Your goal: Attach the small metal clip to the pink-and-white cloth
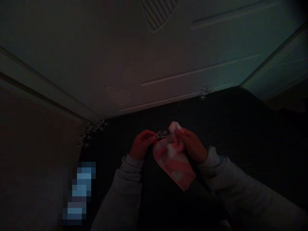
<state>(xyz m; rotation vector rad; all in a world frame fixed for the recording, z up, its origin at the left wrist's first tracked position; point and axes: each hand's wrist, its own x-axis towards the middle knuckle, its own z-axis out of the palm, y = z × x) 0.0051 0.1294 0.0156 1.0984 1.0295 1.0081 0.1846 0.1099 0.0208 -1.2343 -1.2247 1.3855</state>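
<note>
Dim light covers the dark tabletop. My left hand (142,143) is closed in a pinch on one end of a small clear, shiny piece (163,132), glass-like; its exact kind does not show. From the right, my right hand (193,144) grips a pink and white cloth (173,154), bunched at the top and hanging down toward me. The cloth touches the far end of the clear piece and hides it. Both hands are close together above the table (154,205).
Several small clear, shiny pieces (92,130) cluster at the table's back left corner. Another clear piece (204,93) stands by the white panel (163,61) with heart-shaped reliefs behind the table. A pixelated bright strip (80,192) lies at lower left.
</note>
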